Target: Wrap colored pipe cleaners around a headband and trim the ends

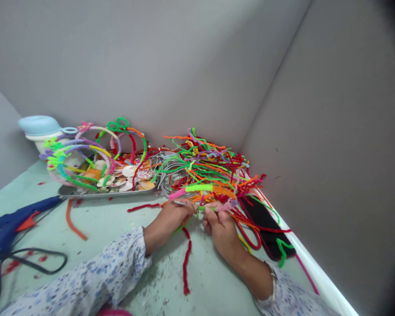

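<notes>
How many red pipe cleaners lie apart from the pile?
2 pipe cleaners: one below the left hand, one by the metal tray; more may be hidden.

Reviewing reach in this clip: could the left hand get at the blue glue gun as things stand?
Probably yes. The left hand is holding pipe cleaners and must release them, but the way to the blue glue gun looks free: only a loose orange pipe cleaner lies between.

Nothing legible — no text; no labels
</notes>
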`<state>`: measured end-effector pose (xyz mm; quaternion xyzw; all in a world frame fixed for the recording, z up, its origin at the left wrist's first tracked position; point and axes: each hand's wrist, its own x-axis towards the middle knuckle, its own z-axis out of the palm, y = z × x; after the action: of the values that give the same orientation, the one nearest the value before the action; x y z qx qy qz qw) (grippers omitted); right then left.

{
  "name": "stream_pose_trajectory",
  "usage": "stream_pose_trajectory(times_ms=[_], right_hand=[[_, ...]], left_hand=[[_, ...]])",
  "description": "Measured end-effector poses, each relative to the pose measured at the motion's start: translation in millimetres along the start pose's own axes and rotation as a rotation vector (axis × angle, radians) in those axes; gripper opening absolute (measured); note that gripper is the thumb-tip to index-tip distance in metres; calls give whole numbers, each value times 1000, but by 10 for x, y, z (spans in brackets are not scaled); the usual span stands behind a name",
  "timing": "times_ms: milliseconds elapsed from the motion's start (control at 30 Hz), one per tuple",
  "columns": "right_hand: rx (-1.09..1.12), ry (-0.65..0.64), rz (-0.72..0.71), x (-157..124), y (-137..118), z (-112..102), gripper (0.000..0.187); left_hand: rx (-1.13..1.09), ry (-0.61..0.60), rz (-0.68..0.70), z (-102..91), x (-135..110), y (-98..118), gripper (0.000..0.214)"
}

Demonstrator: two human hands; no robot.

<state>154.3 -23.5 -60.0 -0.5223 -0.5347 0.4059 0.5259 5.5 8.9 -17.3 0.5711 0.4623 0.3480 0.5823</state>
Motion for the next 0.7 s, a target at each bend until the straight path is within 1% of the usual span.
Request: stream_pose_trajectory(times_ms=[267, 567, 700], right_hand=[[-6, -7, -23, -4, 21, 1, 28], [2, -32, -24, -20, 10, 3, 29], [13, -6, -22, -11, -22, 5, 29]], left_hand=[[-14, -15, 18, -11, 2, -18, 18], [-58, -26, 19, 8, -4, -25, 19], [-76, -28, 5, 20, -18, -18, 24]])
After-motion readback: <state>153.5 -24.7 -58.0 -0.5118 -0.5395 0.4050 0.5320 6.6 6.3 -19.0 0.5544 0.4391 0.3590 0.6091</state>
